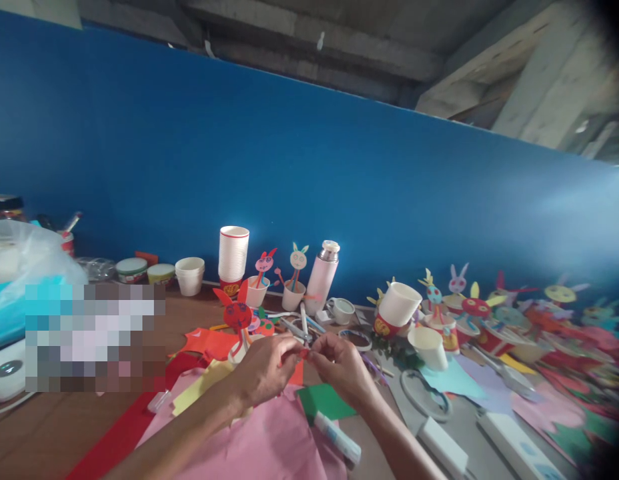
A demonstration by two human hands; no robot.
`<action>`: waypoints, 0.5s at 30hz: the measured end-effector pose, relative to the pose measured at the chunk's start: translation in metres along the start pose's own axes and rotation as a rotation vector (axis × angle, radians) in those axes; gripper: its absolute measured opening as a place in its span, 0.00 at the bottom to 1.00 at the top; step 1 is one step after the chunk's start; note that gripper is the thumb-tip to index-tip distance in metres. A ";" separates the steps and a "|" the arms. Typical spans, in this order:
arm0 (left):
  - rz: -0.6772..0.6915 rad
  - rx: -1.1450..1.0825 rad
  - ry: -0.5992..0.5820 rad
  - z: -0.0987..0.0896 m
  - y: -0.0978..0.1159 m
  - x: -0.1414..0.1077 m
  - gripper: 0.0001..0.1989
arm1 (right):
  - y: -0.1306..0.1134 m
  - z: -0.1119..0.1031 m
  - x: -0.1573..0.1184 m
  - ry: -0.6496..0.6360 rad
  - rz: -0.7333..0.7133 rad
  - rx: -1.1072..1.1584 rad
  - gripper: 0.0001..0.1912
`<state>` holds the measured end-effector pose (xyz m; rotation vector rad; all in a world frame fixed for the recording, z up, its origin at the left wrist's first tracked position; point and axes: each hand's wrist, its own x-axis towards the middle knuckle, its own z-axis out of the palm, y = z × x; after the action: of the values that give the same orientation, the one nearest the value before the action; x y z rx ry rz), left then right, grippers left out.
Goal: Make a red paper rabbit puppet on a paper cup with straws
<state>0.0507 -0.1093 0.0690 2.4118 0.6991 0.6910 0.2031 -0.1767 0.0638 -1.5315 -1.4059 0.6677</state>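
Both hands meet over the middle of the craft-covered table. My left hand (270, 365) pinches a small red piece (304, 354), perhaps paper, between thumb and finger. Against the same piece are the closed fingertips of my right hand (342, 368); its exact shape is mostly hidden. Just beyond the hands lie scissors (295, 328). A red paper rabbit head (237, 315) on a stick rises from a cup behind my left hand. Under my wrists are pink paper (259, 440), a green paper sheet (324, 403) and a glue stick (338, 438).
Stacked paper cups (233, 257), a pink thermos (323, 277) and a white mug (341, 311) stand along the blue wall (289, 167). Paper rabbits in cups (477, 308) crowd the right side. A roll of tape (425, 397) and a white power strip (519, 445) lie right.
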 end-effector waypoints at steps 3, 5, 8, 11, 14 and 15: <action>0.005 0.000 0.018 0.003 -0.002 0.000 0.12 | 0.001 0.001 -0.001 0.023 -0.018 -0.041 0.03; 0.003 0.005 0.024 0.004 -0.002 0.000 0.12 | 0.000 0.001 -0.001 0.036 -0.021 -0.064 0.03; -0.003 0.014 0.029 0.005 -0.001 0.000 0.12 | -0.003 0.002 -0.003 0.048 -0.031 -0.099 0.03; -0.012 0.008 0.034 0.005 0.000 0.000 0.12 | -0.006 0.003 -0.004 0.056 -0.046 -0.127 0.03; -0.014 0.007 0.034 0.004 0.001 0.000 0.11 | -0.009 0.003 -0.006 0.060 -0.050 -0.161 0.03; -0.017 0.008 0.034 0.004 0.001 0.000 0.11 | -0.010 0.003 -0.007 0.061 -0.052 -0.174 0.03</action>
<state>0.0532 -0.1114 0.0662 2.4037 0.7365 0.7253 0.1945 -0.1829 0.0695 -1.6300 -1.4844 0.4726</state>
